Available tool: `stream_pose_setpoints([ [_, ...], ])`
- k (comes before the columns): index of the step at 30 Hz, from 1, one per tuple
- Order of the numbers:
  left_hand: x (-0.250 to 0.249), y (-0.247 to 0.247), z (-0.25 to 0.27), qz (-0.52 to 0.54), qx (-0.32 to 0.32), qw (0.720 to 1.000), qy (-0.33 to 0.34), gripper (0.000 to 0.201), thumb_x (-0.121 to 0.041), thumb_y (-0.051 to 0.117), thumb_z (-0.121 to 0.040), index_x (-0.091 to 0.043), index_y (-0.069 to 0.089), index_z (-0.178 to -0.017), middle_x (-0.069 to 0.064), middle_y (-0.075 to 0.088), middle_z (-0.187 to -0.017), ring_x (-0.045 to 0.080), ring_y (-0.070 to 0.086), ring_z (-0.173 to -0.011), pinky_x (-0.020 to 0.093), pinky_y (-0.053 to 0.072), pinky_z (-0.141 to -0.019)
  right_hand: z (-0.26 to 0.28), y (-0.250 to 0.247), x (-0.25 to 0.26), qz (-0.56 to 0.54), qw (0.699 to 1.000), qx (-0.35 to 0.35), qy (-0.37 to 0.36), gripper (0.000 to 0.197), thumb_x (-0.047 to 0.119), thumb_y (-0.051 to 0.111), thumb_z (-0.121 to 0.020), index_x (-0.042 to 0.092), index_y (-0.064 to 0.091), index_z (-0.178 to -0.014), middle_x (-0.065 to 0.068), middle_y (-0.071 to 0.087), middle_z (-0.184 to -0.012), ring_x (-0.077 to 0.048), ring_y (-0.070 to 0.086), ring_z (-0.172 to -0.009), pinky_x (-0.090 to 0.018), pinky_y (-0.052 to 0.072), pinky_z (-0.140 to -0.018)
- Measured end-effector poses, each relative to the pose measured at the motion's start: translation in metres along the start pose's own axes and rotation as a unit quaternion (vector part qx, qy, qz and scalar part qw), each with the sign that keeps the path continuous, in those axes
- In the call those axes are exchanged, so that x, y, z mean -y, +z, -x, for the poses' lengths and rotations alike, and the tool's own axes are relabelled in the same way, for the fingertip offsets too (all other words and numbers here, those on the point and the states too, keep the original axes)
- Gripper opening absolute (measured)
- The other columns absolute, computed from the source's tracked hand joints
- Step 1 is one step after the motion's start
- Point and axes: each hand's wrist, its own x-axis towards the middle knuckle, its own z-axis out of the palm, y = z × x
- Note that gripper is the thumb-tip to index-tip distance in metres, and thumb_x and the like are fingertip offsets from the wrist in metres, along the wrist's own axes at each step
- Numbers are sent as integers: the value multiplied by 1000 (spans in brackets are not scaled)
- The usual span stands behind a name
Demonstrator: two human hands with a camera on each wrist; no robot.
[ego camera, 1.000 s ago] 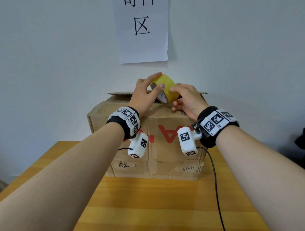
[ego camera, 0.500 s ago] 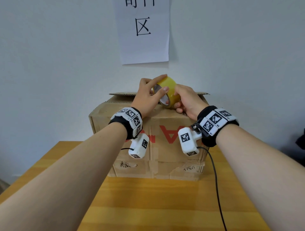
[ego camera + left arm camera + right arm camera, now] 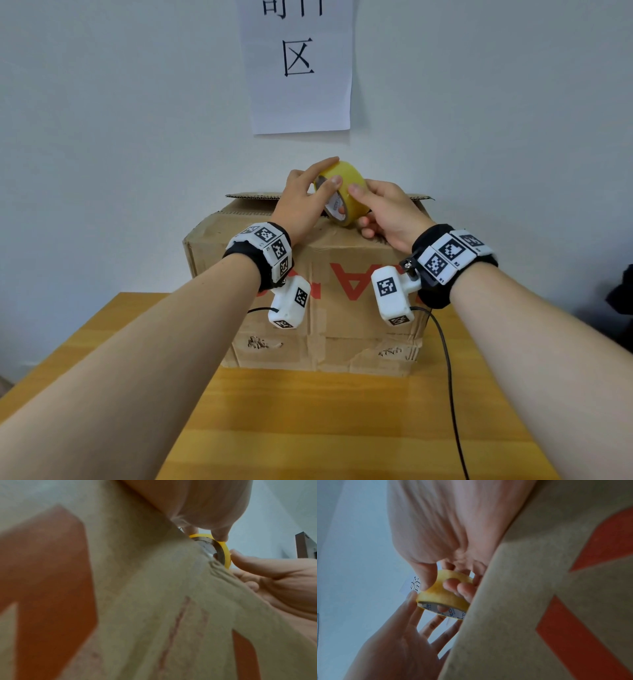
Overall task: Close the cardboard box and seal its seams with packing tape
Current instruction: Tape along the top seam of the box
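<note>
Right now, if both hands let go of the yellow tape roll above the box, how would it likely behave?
The yellow tape roll is a ring held on edge, so it would probably roll along the cardboard box top. It looks stiff: the left hand and right hand do not visibly dent it. Its glossy face may be slippery.

Even, soft daylight in head view; dim, blurred, edge-warped wrist views.
</note>
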Motion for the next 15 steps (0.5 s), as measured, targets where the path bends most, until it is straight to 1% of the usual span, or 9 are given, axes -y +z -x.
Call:
stream_pose_setpoints([
  [1,0,0,1,4,-1,1000,1,40,-41,52,-101,-43,49,-141,0,44,-121,11,51,-114,14,34,-92,1,0,1,-9,1000,3,-2,16,24,54,-104,13,64,-101,-4,64,-79,-10,42,-51,-22,36,-43],
  [3,0,0,3,14,-1,1000,8,41,-40,54,-100,-43,47,-141,-8,44,-116,14,54,-119,24,39,-103,3,1,2,-29,1000,8,-7,12,16,52,-104,13,64,-103,-2,62,-78,-10,42,-54,-23,38,-46],
  [5,0,-1,5,26,1,1000,13,43,-39,55,-100,-43,46,-142,-13,44,-115,16,53,-125,32,38,-111,6,2,3,-41,999,4,-12,13,12,52,-103,13,63,-109,-4,60,-81,-11,43,-55,-24,39,-46],
  [7,-2,-2,9,45,-4,999,7,45,-38,56,-99,-40,46,-143,-9,47,-126,15,54,-125,30,39,-110,9,4,5,-46,999,-11,-16,15,10,53,-102,12,64,-113,-4,64,-79,-12,44,-55,-27,39,-47],
  [9,-6,-2,12,58,-24,998,15,47,-35,58,-98,-36,46,-144,-6,46,-140,11,52,-128,31,41,-109,12,6,9,-39,998,-36,-19,14,10,57,-99,12,66,-109,-4,67,-74,-15,45,-54,-29,39,-48],
  [10,-7,-2,15,59,-41,997,27,47,-33,60,-97,-35,47,-142,-7,45,-143,8,49,-129,32,42,-109,13,8,12,-24,998,-49,-22,13,10,58,-97,13,68,-105,-6,66,-74,-16,45,-52,-31,40,-48],
  [12,-11,-4,18,60,-76,994,49,43,-26,63,-95,-34,51,-136,-8,46,-141,4,47,-128,34,44,-108,17,11,17,18,998,-58,-28,13,12,60,-92,16,71,-97,-11,64,-78,-18,48,-50,-34,42,-50],
  [13,-14,-6,20,58,-88,993,57,39,-24,65,-94,-34,54,-130,-8,48,-138,4,49,-125,34,45,-106,18,13,19,30,998,-55,-28,13,13,60,-90,17,71,-95,-13,63,-78,-19,49,-49,-34,43,-51],
  [15,-17,-13,23,47,-114,990,71,26,-22,67,-91,-34,58,-112,-4,50,-129,7,54,-119,34,49,-100,21,18,23,27,998,-48,-23,12,14,61,-92,16,71,-97,-14,62,-78,-20,51,-50,-34,47,-52],
])
